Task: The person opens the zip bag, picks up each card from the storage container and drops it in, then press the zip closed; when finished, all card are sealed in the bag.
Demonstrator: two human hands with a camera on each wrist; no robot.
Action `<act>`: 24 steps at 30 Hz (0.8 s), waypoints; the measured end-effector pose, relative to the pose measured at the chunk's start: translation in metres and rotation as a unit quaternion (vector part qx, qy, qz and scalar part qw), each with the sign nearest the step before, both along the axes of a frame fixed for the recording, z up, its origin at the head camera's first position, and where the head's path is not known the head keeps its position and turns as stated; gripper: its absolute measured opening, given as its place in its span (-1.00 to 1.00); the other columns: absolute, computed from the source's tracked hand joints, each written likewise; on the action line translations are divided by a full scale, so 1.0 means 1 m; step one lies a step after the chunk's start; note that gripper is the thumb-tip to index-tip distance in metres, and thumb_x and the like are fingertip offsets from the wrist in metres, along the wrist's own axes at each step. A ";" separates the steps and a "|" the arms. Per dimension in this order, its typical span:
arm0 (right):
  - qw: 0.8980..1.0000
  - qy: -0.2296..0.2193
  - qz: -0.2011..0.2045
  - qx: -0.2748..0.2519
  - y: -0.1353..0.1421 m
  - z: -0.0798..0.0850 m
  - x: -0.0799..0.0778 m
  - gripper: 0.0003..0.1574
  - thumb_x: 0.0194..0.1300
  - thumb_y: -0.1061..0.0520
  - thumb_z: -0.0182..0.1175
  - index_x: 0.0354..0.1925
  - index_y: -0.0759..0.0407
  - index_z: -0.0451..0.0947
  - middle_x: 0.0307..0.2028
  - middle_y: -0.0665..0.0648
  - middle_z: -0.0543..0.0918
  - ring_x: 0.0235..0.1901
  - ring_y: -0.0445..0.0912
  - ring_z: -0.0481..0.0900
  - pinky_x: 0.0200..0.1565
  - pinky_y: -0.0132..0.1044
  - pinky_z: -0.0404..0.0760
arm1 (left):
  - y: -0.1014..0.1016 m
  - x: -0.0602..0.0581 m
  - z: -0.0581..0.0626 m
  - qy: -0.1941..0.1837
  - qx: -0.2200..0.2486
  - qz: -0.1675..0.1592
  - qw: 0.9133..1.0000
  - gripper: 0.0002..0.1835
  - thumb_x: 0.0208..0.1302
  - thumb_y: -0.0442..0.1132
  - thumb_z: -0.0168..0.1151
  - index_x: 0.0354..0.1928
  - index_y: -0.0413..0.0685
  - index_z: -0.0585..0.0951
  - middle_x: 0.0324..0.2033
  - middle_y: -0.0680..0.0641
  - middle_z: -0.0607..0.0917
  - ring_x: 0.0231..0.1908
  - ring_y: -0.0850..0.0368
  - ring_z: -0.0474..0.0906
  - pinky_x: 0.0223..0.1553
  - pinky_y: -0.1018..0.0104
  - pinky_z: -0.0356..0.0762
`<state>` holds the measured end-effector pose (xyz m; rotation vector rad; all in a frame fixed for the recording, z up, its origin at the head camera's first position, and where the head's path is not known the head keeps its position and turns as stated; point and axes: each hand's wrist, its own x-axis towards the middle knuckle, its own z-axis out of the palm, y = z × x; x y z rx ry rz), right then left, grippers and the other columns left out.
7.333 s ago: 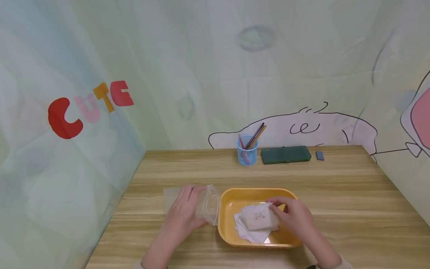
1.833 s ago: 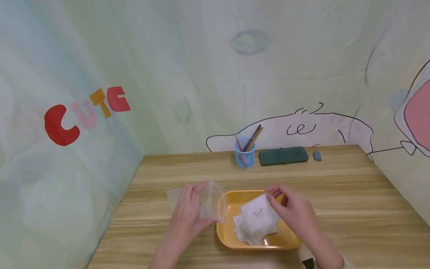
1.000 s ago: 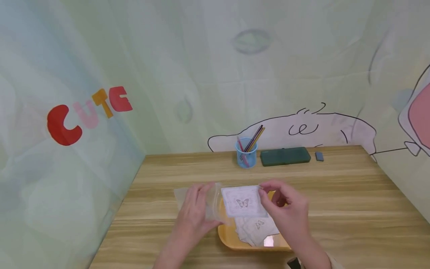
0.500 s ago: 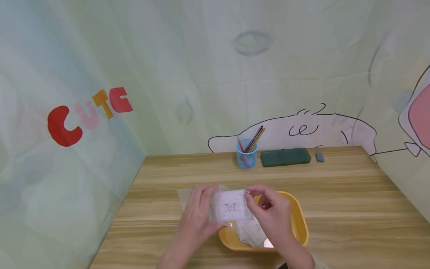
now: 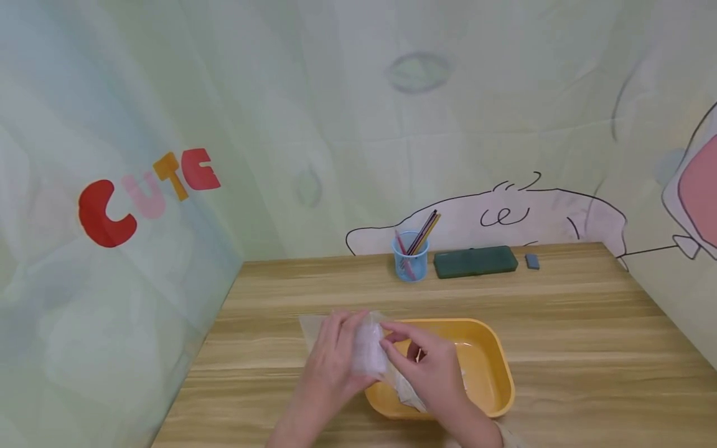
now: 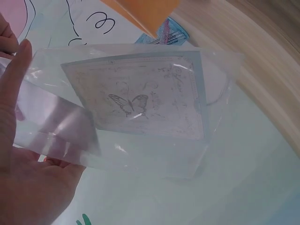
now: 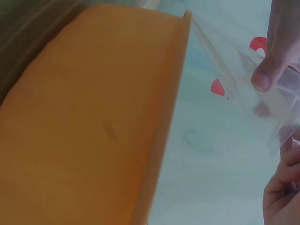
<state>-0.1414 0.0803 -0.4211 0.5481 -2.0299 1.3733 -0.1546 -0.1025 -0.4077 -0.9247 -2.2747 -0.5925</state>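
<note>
My left hand (image 5: 330, 351) grips a clear plastic bag (image 5: 310, 326), its fingers and thumb around the mouth end, over the left rim of the yellow tray (image 5: 500, 373). A white paper card (image 5: 368, 348) lies in the bag's mouth, with its right edge pinched by the thumb and fingers of my right hand (image 5: 428, 361). The left wrist view shows a card with a butterfly print (image 6: 159, 93) inside the bag's far part. Nearer the hand, a plain pinkish card (image 6: 56, 117) sits behind the plastic. More white cards (image 5: 410, 393) lie in the tray, mostly hidden by my right hand.
Toward the back of the wooden table (image 5: 313, 283) stand a blue mesh cup (image 5: 411, 264) of pencils, a dark green case (image 5: 476, 262) and a small blue-grey block (image 5: 532, 261). A printed curtain (image 5: 291, 124) hangs behind and to the left.
My right hand has lifted a butterfly-printed card off the tray's pile and moved it left into the bag's mouth. My left hand, with the bag, has shifted right over the tray's rim.
</note>
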 end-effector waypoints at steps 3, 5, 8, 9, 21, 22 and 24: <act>0.998 0.000 0.029 0.051 -0.001 -0.005 0.000 -0.66 0.08 0.22 0.42 -0.12 0.03 0.70 -0.37 -0.16 0.69 -0.68 -0.40 0.29 -0.67 -0.61 0.33 | 0.001 0.000 0.000 0.005 -0.002 0.001 1.000 0.14 -0.56 -0.12 0.70 0.25 -0.28 0.35 -0.04 -0.18 0.43 -0.05 -0.05 0.39 0.03 0.14 0.53; 0.995 0.004 0.043 0.086 -0.002 -0.006 0.001 -0.69 0.08 0.22 0.42 -0.14 0.04 0.71 -0.35 -0.17 0.68 -0.66 -0.42 0.28 -0.64 -0.64 0.35 | 0.001 0.000 -0.001 0.011 -0.002 -0.002 1.000 0.12 -0.53 -0.14 0.69 0.24 -0.29 0.36 -0.05 -0.18 0.44 -0.06 -0.05 0.39 0.00 0.14 0.54; 0.991 0.012 0.062 0.121 -0.001 -0.006 0.001 -0.79 0.11 0.21 0.39 -0.23 0.01 0.72 -0.34 -0.18 0.66 -0.64 -0.44 0.29 -0.61 -0.67 0.35 | 0.002 0.000 0.000 0.015 -0.003 -0.004 1.000 0.10 -0.51 -0.16 0.68 0.24 -0.30 0.36 -0.05 -0.18 0.44 -0.06 -0.05 0.40 0.02 0.15 0.53; 0.990 0.016 0.065 0.127 0.000 -0.004 0.002 -0.82 0.13 0.20 0.38 -0.25 -0.01 0.73 -0.34 -0.19 0.65 -0.63 -0.44 0.28 -0.61 -0.67 0.35 | 0.002 0.000 0.000 0.015 -0.004 -0.003 1.000 0.10 -0.52 -0.16 0.68 0.24 -0.30 0.36 -0.05 -0.19 0.44 -0.05 -0.05 0.40 0.03 0.15 0.53; 0.977 -0.113 -0.090 0.154 0.043 -0.005 -0.008 -0.79 0.10 0.12 0.43 -0.24 -0.10 0.69 -0.33 -0.20 0.64 -0.67 -0.32 0.32 -0.65 -0.48 0.40 | -0.007 0.001 -0.002 -0.002 0.003 0.024 1.000 0.19 -0.62 -0.16 0.72 0.27 -0.24 0.35 -0.01 -0.14 0.45 0.01 -0.03 0.39 0.10 0.10 0.49; 0.968 -0.145 -0.101 0.181 0.048 -0.007 -0.009 -0.79 0.09 0.10 0.44 -0.24 -0.07 0.69 -0.33 -0.16 0.64 -0.64 -0.30 0.37 -0.61 -0.45 0.45 | -0.008 0.001 -0.002 -0.002 0.001 0.027 1.000 0.19 -0.62 -0.15 0.71 0.28 -0.23 0.35 -0.01 -0.14 0.45 0.01 -0.02 0.39 0.11 0.11 0.49; 0.944 -0.210 -0.105 0.231 0.059 -0.013 -0.011 -0.72 0.05 0.05 0.46 -0.21 -0.01 0.67 -0.29 -0.07 0.63 -0.56 -0.24 0.44 -0.50 -0.37 0.53 | -0.009 0.001 -0.001 -0.003 0.000 0.031 1.000 0.20 -0.62 -0.13 0.71 0.28 -0.21 0.35 0.00 -0.13 0.45 0.02 -0.01 0.39 0.12 0.12 0.48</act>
